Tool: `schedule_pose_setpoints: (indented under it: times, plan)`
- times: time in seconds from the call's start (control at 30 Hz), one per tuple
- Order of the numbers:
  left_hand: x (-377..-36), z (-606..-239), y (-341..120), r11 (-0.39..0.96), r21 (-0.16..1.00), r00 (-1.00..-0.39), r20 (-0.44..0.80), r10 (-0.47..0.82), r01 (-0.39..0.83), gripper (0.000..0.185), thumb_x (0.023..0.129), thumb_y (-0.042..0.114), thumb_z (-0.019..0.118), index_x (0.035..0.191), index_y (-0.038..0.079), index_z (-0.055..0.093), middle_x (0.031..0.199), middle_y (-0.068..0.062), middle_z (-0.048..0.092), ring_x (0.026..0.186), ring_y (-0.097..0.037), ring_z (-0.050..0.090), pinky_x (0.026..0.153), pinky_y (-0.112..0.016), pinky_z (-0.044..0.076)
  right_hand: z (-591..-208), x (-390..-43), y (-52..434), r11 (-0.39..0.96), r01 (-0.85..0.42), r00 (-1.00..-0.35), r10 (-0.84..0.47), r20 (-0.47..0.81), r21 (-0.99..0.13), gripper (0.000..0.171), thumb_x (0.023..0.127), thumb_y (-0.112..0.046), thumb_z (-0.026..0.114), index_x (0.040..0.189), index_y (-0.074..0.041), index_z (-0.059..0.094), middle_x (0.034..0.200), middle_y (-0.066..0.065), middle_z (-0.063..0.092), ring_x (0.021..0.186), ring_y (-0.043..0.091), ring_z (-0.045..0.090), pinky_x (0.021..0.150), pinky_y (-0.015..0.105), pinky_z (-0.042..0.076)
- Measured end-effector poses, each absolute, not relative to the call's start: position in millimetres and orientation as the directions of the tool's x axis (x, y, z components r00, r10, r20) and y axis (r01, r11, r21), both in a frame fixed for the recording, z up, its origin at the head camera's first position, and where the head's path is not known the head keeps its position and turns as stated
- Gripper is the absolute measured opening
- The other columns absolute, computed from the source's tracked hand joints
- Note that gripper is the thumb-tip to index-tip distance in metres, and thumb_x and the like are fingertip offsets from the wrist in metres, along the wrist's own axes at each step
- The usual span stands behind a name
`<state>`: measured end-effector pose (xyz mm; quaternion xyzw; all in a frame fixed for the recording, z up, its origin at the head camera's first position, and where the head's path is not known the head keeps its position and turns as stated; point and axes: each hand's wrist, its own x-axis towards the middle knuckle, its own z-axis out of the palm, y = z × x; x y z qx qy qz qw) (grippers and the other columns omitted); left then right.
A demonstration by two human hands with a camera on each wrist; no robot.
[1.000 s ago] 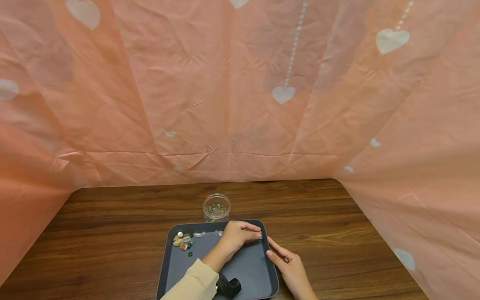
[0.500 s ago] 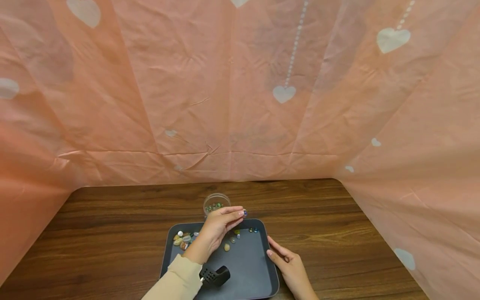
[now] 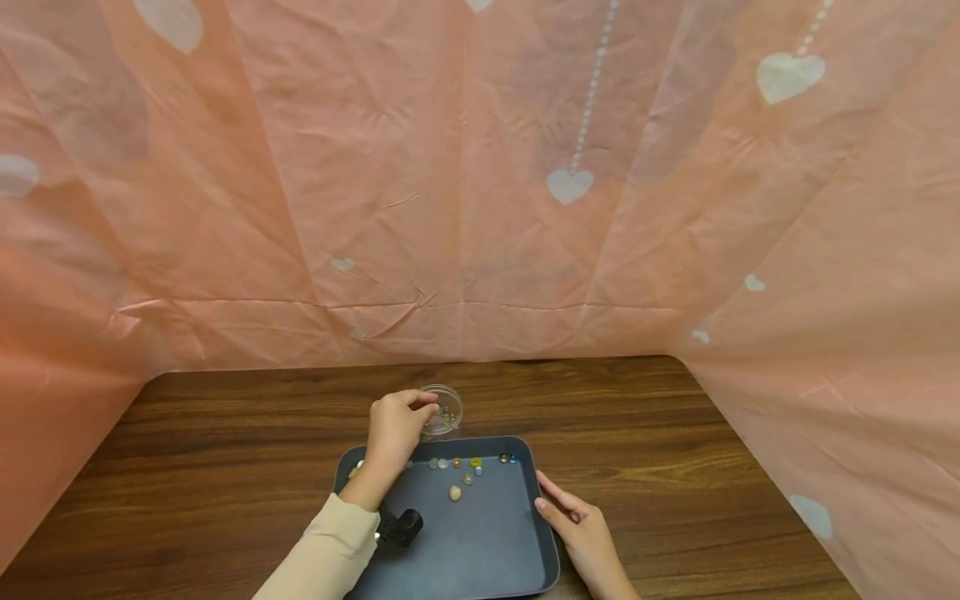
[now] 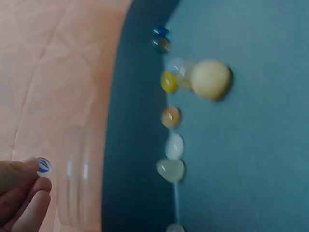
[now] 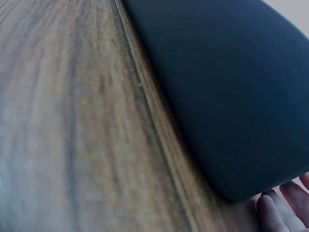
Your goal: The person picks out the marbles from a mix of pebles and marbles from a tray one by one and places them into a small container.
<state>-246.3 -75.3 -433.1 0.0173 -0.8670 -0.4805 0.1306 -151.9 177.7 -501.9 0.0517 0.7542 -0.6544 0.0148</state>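
My left hand is raised over the clear round dish behind the tray and pinches a blue-and-white marble at its fingertips. The dish holds a few small coloured marbles. Along the far side of the dark grey tray lie several small stones and marbles, and a beige pebble sits a bit nearer. My right hand rests with straight fingers against the tray's right rim; its fingertips show by the tray's edge.
The tray sits on a dark wooden table. A pink sheet with white hearts walls the table at the back and on both sides. A black wrist camera hangs under my left wrist.
My left hand lifted off the tray's right part with a marble, then moved left and back to above the dish. Stones it covered now show. My right hand stayed put.
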Motion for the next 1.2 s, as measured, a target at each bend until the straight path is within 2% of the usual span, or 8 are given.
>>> schedule_pose_setpoints:
  times: [0.2,0.4,0.57,0.7,0.8,0.9,1.1,1.2]
  plan:
    - [-245,-440,-72,0.647,0.741,-0.947,0.309,-0.091,0.179,0.008,0.085,0.006,0.076,0.092,0.005,0.080,0.090,-0.010,0.078,0.074,-0.018,0.070,0.058,-0.026,0.050,-501,-152,178,0.140,0.093,-0.995,0.057,-0.085,-0.986,0.045,0.092,-0.020,0.071,0.133,-0.007,0.063,0.140,0.009,0.059,0.112,-0.012,0.056,0.088,0.011,0.049]
    - [-246,-443,-70,0.635,0.749,-0.948,0.309,-0.080,0.190,0.010,0.083,0.005,0.077,0.093,0.003,0.079,0.086,-0.010,0.078,0.080,-0.022,0.072,0.064,-0.031,0.055,-503,-152,178,0.140,0.086,-0.995,0.052,-0.080,-0.986,0.045,0.092,-0.022,0.071,0.133,-0.007,0.063,0.140,0.008,0.059,0.113,-0.010,0.056,0.089,0.011,0.048]
    - [-242,-444,-66,0.559,0.805,-0.946,0.308,-0.107,0.199,0.014,0.082,0.007,0.079,0.096,0.003,0.079,0.085,-0.010,0.078,0.079,-0.022,0.073,0.062,-0.028,0.056,-504,-151,177,0.130,0.083,-0.996,0.050,-0.077,-0.988,0.044,0.092,-0.019,0.071,0.134,-0.006,0.062,0.140,0.011,0.058,0.111,-0.009,0.058,0.087,0.012,0.050]
    - [-234,-445,-57,0.454,0.873,-0.963,0.250,-0.097,0.181,0.018,0.082,0.009,0.080,0.099,0.004,0.079,0.086,-0.010,0.078,0.077,-0.019,0.074,0.059,-0.022,0.054,-503,-150,178,0.130,0.080,-0.996,0.048,-0.074,-0.988,0.044,0.092,-0.018,0.070,0.134,-0.006,0.062,0.140,0.011,0.058,0.111,-0.009,0.058,0.087,0.012,0.050]
    - [-229,-446,-48,0.403,0.897,-0.974,0.221,-0.057,0.180,0.018,0.083,0.010,0.079,0.100,0.005,0.079,0.088,-0.010,0.078,0.073,-0.014,0.071,0.054,-0.019,0.051,-502,-150,178,0.122,0.080,-0.996,0.044,-0.075,-0.989,0.044,0.092,-0.017,0.070,0.134,-0.005,0.062,0.140,0.011,0.058,0.111,-0.008,0.058,0.086,0.013,0.050]
    - [-225,-447,-39,0.381,0.904,-0.979,0.205,0.008,0.193,0.017,0.083,0.011,0.079,0.099,0.005,0.079,0.089,-0.009,0.078,0.072,-0.011,0.068,0.055,-0.019,0.049,-501,-150,177,0.115,0.078,-0.996,0.042,-0.073,-0.990,0.044,0.093,-0.017,0.070,0.134,-0.004,0.062,0.141,0.012,0.058,0.112,-0.008,0.058,0.086,0.013,0.051]
    - [-221,-462,-19,0.298,0.944,-0.989,0.119,0.085,0.139,0.013,0.084,0.007,0.077,0.095,0.002,0.079,0.085,-0.011,0.078,0.059,-0.011,0.060,0.049,-0.021,0.046,-502,-149,177,0.121,0.064,-0.997,0.041,-0.060,-0.991,0.043,0.093,-0.016,0.069,0.133,-0.004,0.063,0.139,0.012,0.059,0.112,-0.006,0.059,0.086,0.014,0.051]
    - [-221,-470,-13,0.297,0.943,-0.987,0.123,0.103,0.148,0.012,0.082,0.003,0.077,0.093,-0.001,0.078,0.084,-0.013,0.078,0.063,-0.007,0.062,0.052,-0.019,0.048,-503,-150,177,0.113,0.061,-0.998,0.041,-0.057,-0.992,0.041,0.093,-0.015,0.069,0.132,-0.004,0.063,0.138,0.012,0.061,0.111,-0.005,0.060,0.085,0.014,0.052]
